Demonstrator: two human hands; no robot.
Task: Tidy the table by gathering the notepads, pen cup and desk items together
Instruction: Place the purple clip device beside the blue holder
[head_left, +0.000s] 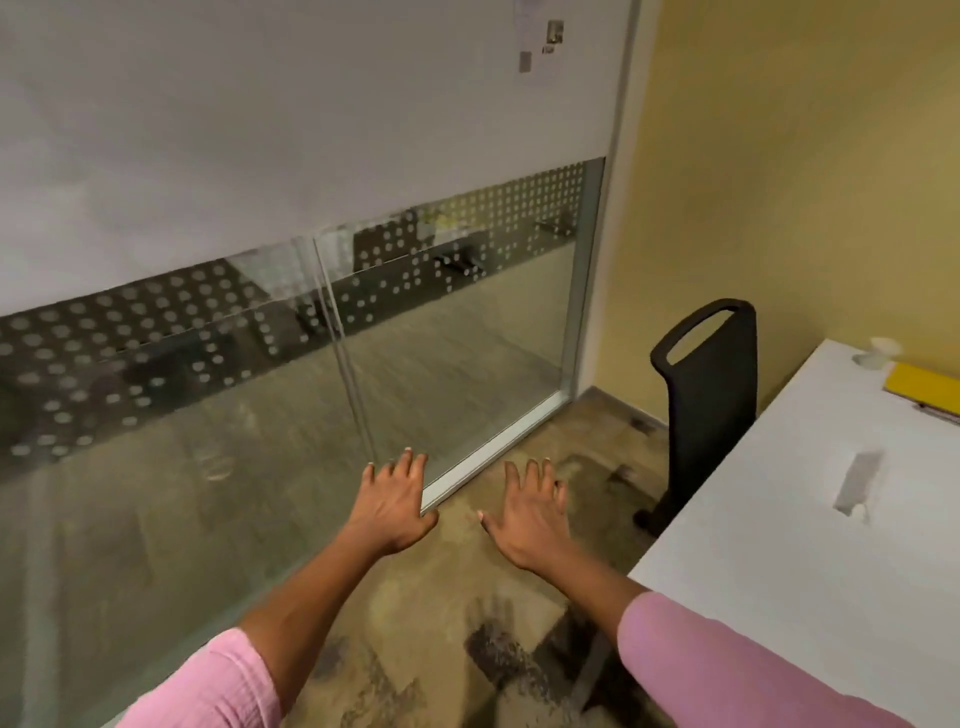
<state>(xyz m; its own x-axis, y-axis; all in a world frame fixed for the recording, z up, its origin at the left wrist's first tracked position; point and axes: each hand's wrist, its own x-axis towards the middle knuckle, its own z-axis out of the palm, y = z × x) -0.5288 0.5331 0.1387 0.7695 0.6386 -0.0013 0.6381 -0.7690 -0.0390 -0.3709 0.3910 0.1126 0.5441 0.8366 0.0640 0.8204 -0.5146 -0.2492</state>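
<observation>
My left hand (396, 503) and my right hand (531, 514) are stretched out in front of me over the floor, palms down, fingers spread and straight, holding nothing. Both are left of the white table (789, 525), which fills the right side of the view. At the table's far right edge lies a yellow notepad (922, 391) with a dark pen-like item (937, 411) at its near edge. A small white cup (878, 352) stands just behind the notepad. Most of the table's right part is cut off by the frame.
A black office chair (709, 395) stands at the table's far corner against the yellow wall. A glass partition (291, 332) with dotted film runs across the left and back. Patterned carpet (452, 623) lies below my arms. A grey strip (860, 480) marks the table top.
</observation>
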